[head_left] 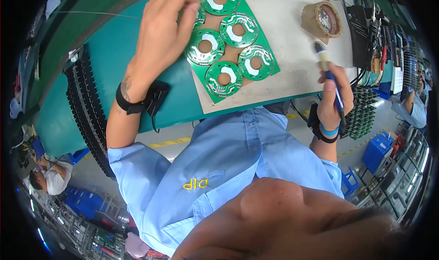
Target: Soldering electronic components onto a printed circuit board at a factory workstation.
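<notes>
In the head view, the green circuit panel lies flat on a pale sheet, presumably for access; its long axis runs away from the person, leaning left. Over the panel's far-left edge the left hand curls, contact unclear. Well right of the panel, the right hand clamps a blue pen-like tool, tip pointing away, probably for control.
</notes>
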Demonstrator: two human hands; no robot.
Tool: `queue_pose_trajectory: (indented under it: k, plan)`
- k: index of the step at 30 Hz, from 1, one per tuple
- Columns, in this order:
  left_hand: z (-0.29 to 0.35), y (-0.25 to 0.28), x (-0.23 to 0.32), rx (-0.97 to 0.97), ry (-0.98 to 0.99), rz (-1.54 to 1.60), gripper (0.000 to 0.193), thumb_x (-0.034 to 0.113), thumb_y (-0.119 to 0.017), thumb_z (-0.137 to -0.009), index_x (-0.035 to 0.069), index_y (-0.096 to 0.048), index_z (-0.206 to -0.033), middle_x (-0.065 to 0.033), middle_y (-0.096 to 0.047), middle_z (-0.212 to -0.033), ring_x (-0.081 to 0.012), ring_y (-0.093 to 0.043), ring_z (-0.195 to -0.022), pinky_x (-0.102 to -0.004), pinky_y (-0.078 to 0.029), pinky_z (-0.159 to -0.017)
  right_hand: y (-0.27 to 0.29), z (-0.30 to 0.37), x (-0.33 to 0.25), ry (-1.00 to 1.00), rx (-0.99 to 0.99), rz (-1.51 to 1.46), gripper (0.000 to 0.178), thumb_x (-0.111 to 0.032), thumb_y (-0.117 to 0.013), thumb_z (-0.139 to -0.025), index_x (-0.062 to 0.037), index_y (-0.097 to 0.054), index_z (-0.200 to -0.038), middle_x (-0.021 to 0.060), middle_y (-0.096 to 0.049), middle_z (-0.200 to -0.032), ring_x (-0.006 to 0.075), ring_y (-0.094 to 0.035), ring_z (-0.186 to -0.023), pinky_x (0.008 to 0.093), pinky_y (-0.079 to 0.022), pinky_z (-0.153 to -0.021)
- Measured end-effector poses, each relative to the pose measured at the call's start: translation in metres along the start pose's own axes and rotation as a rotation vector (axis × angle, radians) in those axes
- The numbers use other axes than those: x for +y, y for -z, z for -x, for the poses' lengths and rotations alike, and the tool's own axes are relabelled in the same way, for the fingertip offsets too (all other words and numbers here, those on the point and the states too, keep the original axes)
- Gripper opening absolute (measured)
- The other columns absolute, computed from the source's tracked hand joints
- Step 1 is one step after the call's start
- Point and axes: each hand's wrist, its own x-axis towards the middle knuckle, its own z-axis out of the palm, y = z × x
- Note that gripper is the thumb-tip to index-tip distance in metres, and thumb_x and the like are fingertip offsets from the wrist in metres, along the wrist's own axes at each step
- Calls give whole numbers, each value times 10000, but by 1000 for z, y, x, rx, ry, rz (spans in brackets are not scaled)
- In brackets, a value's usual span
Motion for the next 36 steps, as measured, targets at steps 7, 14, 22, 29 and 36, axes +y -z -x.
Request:
queue_pose_trajectory:
  k: [7, 14, 22, 29, 36]
  plan:
    - [6, 10, -26, -8, 346, 62, 183, 173, -557, -1047, 3, -596, -1103, -95, -695, -975, -218, -652, -866, -362, -512, -784, -8, 22, 42, 43, 367, 33, 341, -113, -609, -1014, 51, -562, -1309, 230, -679, -1223, 272, -694, -964, 365, -532, -899]
    - [5, -2, -40, -97, 317, 155, 179, 181, -524, -1063, 19, -555, -1131, -110, -690, -965, -225, -669, -905, -372, -518, -801, -38, 10, 24, 242, -64, -49, 328, -215, -518, -1078, 28, -530, -1297, 291, -652, -1255, 333, -675, -1139, 427, -514, -982]
    - [-21, -9, -32, -313, 353, 122, 172, 186, -512, -1066, 16, -530, -1071, -135, -654, -879, -221, -686, -782, -362, -524, -708, -51, 10, 39, 246, 69, -102, 319, -189, -523, -1072, 34, -525, -1300, 322, -626, -1301, 337, -674, -1139, 423, -513, -993]
    - [-20, -14, -11, -335, 333, 83, 168, 180, -505, -1065, 13, -516, -1082, -146, -632, -809, -222, -672, -702, -359, -516, -675, -54, 9, 38, 250, 76, -93, 319, -194, -509, -1077, 30, -520, -1305, 323, -618, -1322, 312, -673, -1104, 414, -512, -991]
    - [-27, 1, 26, -215, 159, 16, 105, 102, -586, -972, 3, -560, -992, -166, -578, -898, -331, -573, -840, -412, -470, -769, -52, 9, 38, 210, 122, -141, 474, -377, -438, -1095, 32, -515, -1324, 292, -630, -1310, 292, -663, -1063, 416, -496, -985]
